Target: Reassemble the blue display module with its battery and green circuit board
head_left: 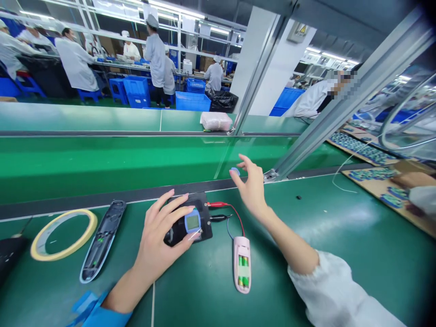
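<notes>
1. One pink battery handset lies nearest the person on the green worktop, nearer in than the left hand and the right hand and between them; green cells show in its open bay.

2. To the left of the left hand rests a dark casing, with a tape roll farther left, just beside it.

3. The left hand arches over a black unit, thumb and fingers about a blue-framed display; whether it grips or merely steadies, one cannot tell. Uneven pressure there might skew the display.

4. Between the hands, a red clip and a black clip run from the unit, thin wires linking them to the handset. A snag from the right wrist could pull a wire loose; the clips lie close, so a knock might bring bare ends together.

5. The right hand, raised beyond the clips, pinches a small blue piece between thumb and forefinger. Such a fingertip hold could slip, dropping it toward the green belt.

6. Past both hands sit a wrapped package and, farther, white-coated co-workers.
</notes>
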Action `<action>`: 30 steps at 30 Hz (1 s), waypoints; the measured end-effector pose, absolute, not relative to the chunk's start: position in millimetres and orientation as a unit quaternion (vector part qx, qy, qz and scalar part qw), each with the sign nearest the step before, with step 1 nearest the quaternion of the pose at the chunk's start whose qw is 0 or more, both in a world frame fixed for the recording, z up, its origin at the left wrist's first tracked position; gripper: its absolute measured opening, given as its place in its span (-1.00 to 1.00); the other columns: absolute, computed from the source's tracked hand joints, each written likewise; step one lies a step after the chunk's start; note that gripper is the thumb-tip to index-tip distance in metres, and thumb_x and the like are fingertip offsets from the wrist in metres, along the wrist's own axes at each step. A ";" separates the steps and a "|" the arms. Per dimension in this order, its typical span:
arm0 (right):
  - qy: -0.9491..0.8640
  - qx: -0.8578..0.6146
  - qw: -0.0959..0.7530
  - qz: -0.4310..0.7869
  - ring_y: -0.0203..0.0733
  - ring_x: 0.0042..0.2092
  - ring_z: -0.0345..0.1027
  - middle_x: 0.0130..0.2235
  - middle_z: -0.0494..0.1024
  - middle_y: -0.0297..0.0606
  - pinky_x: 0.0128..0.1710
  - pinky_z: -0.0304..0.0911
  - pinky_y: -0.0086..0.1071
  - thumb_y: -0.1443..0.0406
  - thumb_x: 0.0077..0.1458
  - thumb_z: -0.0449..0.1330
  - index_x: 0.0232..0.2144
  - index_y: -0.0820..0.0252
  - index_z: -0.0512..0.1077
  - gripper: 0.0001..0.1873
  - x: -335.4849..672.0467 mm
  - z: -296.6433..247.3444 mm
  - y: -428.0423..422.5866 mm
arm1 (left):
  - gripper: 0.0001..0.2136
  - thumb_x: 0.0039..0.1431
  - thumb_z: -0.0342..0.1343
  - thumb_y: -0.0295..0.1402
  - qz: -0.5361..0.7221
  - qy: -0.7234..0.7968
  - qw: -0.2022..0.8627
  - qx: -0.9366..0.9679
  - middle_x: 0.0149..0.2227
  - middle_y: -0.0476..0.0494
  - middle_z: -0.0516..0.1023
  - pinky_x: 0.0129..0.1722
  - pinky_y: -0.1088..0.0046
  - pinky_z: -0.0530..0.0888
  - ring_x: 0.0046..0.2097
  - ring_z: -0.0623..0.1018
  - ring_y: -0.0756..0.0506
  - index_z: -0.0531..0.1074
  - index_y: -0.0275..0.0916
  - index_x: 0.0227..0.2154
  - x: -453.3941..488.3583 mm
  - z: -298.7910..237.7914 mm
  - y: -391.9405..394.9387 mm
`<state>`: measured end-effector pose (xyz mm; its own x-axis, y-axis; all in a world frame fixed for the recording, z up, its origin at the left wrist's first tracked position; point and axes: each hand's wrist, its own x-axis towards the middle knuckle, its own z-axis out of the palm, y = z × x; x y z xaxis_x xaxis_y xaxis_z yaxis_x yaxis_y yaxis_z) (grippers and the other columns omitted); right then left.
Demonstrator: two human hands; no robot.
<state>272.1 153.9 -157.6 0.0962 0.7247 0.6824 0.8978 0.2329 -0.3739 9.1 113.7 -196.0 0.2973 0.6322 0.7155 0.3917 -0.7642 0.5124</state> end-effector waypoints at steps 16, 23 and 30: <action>-0.753 -0.484 0.445 -0.030 -0.19 -0.15 0.37 -0.11 0.44 -0.16 -0.15 0.36 -0.35 0.27 0.27 0.09 -0.01 0.15 0.42 -0.73 194.9 -138.5 110.3 | -0.71 0.14 0.16 -0.55 0.645 0.388 0.106 0.650 -0.19 -0.06 0.52 -0.04 0.22 0.43 -0.08 0.49 -0.13 0.41 -0.09 -0.12 -1.3 -203.4 88.0; -0.805 -0.459 0.358 -0.118 -0.08 -0.15 0.36 -0.01 0.38 -0.02 -0.17 0.41 -0.20 0.31 0.34 0.00 0.16 0.21 0.23 -0.63 160.1 -165.6 71.9 | -0.75 0.14 0.18 -0.20 0.613 0.500 0.294 0.536 -0.22 -0.10 0.55 -0.23 0.38 0.55 -0.25 0.54 -0.08 0.44 -0.17 -0.15 -13.0 -216.3 82.4; -0.846 -0.437 0.294 -0.084 -0.02 0.03 0.26 0.11 0.36 -0.05 -0.02 0.33 -0.08 0.29 0.38 -0.07 0.26 0.17 0.11 -0.57 174.7 -159.5 68.4 | -0.62 0.07 0.19 -0.06 0.592 0.481 0.473 0.441 -0.29 -0.11 0.54 -0.45 0.51 0.55 -0.38 0.51 -0.04 0.44 -0.22 -0.17 -11.6 -206.3 89.1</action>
<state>174.7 68.4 -159.5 -0.4456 0.6896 0.5709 0.7885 0.6043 -0.1144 -11.6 89.1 -206.3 -0.1640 0.9841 0.0680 -0.1352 -0.0907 0.9867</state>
